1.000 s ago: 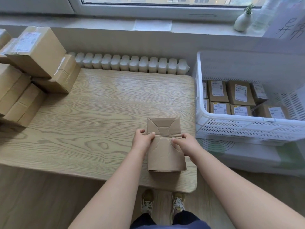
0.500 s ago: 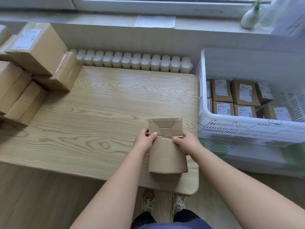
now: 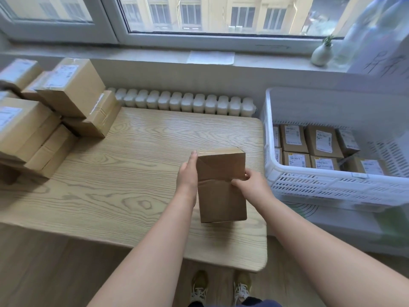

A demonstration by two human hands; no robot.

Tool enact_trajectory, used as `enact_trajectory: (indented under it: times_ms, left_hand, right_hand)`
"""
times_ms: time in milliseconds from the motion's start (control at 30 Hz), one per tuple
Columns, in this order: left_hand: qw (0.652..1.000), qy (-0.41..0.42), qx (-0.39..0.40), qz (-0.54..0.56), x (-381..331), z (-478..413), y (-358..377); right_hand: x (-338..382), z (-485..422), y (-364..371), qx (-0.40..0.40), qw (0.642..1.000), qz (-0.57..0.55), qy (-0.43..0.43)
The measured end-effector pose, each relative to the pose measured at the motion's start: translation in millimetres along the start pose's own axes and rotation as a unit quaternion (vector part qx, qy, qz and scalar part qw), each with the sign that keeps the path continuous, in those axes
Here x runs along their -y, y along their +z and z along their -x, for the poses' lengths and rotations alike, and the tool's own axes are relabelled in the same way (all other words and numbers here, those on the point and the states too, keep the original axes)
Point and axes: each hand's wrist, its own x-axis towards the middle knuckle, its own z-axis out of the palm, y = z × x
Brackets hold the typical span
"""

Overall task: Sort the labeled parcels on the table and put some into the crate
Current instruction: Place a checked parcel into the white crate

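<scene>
A plain brown cardboard parcel (image 3: 221, 187) is held between both hands over the right part of the wooden table (image 3: 124, 178), near its front edge. No label shows on the faces turned toward me. My left hand (image 3: 188, 176) lies flat against its left side, fingers stretched upward. My right hand (image 3: 252, 182) grips its right edge with thumb on the front face. A white slatted crate (image 3: 332, 185) stands just right of the table, holding several labeled parcels (image 3: 318, 142) laid flat.
A stack of labeled brown parcels (image 3: 51, 114) fills the table's left end. A white radiator (image 3: 186, 103) runs behind the table under the window sill. A small white vase (image 3: 321, 54) stands on the sill. My shoes show on the floor below.
The parcel has been tipped up from lying flat, its folded end face now toward me. My left hand shifted from the top to the left side. The view tilted upward.
</scene>
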Motion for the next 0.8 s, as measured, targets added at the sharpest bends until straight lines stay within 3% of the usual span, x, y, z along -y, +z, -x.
enact_trajectory:
  times_ms: [333,500,633,800]
  left_hand:
    - [0.998,0.001,0.031,0.056,1,7,-7]
    - [0.999,0.03,0.004,0.018,1,11,-2]
    - [0.997,0.041,0.019,-0.056,3,9,4]
    - [0.99,0.067,0.049,-0.112,11,12,1]
  right_hand:
    - [-18,18,-8,-0.006,0.999,-0.034,-0.035]
    - [-18,17,-11,0.036,0.992,-0.11,0.04]
    - [-5,13,-22,0.008,0.974,-0.203,0.098]
    - [7,5,-19,0.027,0.986,-0.148,0.072]
